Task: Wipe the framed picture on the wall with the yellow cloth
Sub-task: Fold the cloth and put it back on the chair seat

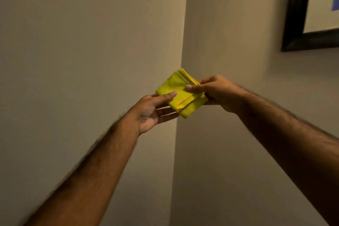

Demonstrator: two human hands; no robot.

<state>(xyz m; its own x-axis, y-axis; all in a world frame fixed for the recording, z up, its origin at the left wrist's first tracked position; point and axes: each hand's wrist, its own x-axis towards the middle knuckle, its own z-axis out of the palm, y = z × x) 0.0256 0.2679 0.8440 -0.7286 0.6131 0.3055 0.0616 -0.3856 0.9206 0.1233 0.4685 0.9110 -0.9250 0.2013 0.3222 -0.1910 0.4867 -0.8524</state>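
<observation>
Right now both bare hands are raised in front of a corner where two plain beige walls (73, 42) meet, and between them they hold a folded yellow cloth (180, 93); the left hand (152, 112) has its thumb pressed on top of the cloth's near left part, with its fingers stretched out underneath, so it is partly closed on the cloth rather than clenched; the right hand (218, 91) pinches the cloth's right edge, thumb on the upper face and the other fingers curled behind and below it; the cloth is a thick, squarish pad of several layers, tilted so that one corner points down past the left fingertips and the stacked folds show along the edge nearest the right hand; both forearms reach up from the bottom of the view and are blurred. Up and well to the right of the right hand, apart from it and from the cloth, hangs the framed picture (297, 24); only its lower left corner shows, a dark frame around a pale mat with a small patch of blue at the far edge.
</observation>
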